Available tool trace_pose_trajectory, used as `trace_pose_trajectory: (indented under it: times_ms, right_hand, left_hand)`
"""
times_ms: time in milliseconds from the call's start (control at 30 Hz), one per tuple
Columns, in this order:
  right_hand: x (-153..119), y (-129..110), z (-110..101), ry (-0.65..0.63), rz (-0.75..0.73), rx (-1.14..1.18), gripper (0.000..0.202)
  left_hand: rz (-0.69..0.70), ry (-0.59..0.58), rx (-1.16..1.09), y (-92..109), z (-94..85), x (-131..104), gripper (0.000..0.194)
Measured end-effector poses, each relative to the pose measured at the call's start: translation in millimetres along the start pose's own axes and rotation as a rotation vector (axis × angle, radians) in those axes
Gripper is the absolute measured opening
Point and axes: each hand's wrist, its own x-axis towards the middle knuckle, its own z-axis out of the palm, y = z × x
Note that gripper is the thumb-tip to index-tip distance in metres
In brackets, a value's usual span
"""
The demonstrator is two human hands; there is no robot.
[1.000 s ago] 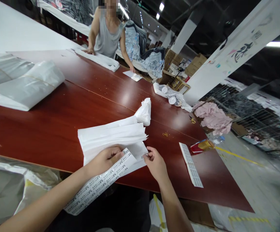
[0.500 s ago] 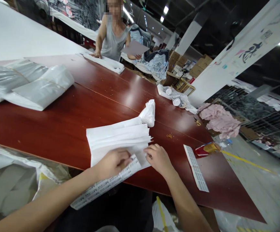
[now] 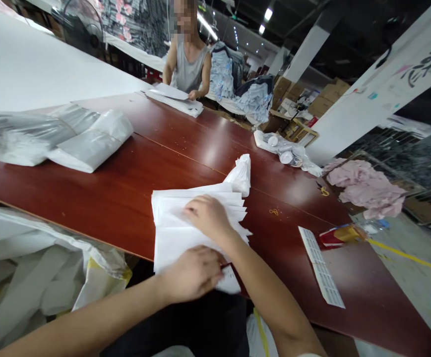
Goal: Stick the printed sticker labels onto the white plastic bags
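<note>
A fanned stack of thin white sheets [image 3: 170, 238] lies on the dark red table in front of me. My right hand [image 3: 208, 216] reaches over the middle of the stack, its fingers curled together and smeared by motion; what they pinch, if anything, is hidden. Nearer to me, my left hand [image 3: 196, 272] is closed low over the stack's near edge. By its fingertips a small printed part of a label sheet [image 3: 229, 280] shows, the rest being covered. Just beyond the stack stands a bunched white plastic bag [image 3: 240, 176].
Banded bundles of clear plastic bags [image 3: 92, 141] lie at left. To the right are a label strip [image 3: 321, 267], a red and gold packet [image 3: 343, 235], yellow-handled scissors [image 3: 324, 190] and rubber bands [image 3: 274, 211]. Across the table a person [image 3: 189, 64] handles sheets.
My right hand has moved left and up over the stack. The long label sheet under my left forearm has gone mostly out of sight. The person opposite has lowered a sheet onto their pile.
</note>
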Motion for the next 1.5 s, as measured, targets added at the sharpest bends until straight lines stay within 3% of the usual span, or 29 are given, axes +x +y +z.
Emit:
trace_pose_trajectory:
  times_ms: [67,100,200,300,433,533,667,800,900,1233,1367,1500]
  right_hand:
    - [-24,10,-27,0.208,0.161,0.107,0.018]
    - [-41,13,-38,0.254,0.211,0.137,0.02]
    - [-93,19,-51,0.139,0.304,0.21,0.02]
    - [-122,23,-41,-0.004,0.402,0.392,0.03]
    - [-127,27,-26,-0.046,0.473,0.535,0.029]
    - [-127,23,-18,0.028,0.393,0.458,0.018]
    - [-137,25,-18,0.222,0.313,0.474,0.011]
    - [-151,51,-44,0.466,0.739,0.571,0.024]
    - [-160,70,-60,0.459,0.93,0.465,0.03]
    - [-147,76,-44,0.204,0.813,0.32,0.025]
    - [-140,75,-44,0.019,0.812,0.082,0.017]
    - [-140,74,-39,0.093,0.669,-0.172,0.029]
  left_hand:
    - [-0.25,0.046,-0.109,-13,-20.3,6,0.037]
    - [-0.371,0.051,-0.201,-21,-27.8,9,0.042]
    - [-0.519,0.013,-0.558,-40,-37.2,15,0.048]
    - [-0.531,-0.049,-0.753,-45,-36.5,17,0.049]
    - [-0.555,-0.133,-0.675,-38,-38.4,18,0.047]
    - [-0.585,-0.127,-0.635,-35,-36.0,18,0.05]
    - [-0.549,0.076,-0.565,-38,-22.8,14,0.048]
    - [-0.453,0.239,-0.53,-39,-16.3,8,0.045]
    - [-0.449,0.226,-0.545,-37,-18.7,5,0.045]
    - [-0.458,0.199,-0.573,-37,-20.2,3,0.045]
    - [-0.446,0.205,-0.579,-36,-20.4,3,0.043]
    - [-0.441,0.208,-0.599,-39,-18.4,2,0.043]
